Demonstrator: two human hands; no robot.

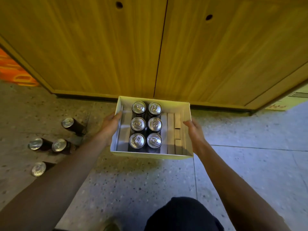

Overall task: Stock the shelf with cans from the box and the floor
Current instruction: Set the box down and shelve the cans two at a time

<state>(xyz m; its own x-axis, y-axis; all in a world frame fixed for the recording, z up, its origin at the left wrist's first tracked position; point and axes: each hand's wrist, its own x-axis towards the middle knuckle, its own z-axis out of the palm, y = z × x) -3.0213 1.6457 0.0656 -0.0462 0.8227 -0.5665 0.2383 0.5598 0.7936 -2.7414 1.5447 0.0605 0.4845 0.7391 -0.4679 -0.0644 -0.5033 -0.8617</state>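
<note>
The left hand (110,124) and right hand (194,129) are gripping opposite walls of the white box (150,155), thumbs hooking over its rim, probably steadying it for carrying. Inside, 6 cans (138,124) are standing upright in 2 columns; 4 loose cans (59,145) are standing on the floor (150,180) at its left.

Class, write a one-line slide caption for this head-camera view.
The left hand and right hand hold a white box of six cans; four cans stand on the floor.
</note>
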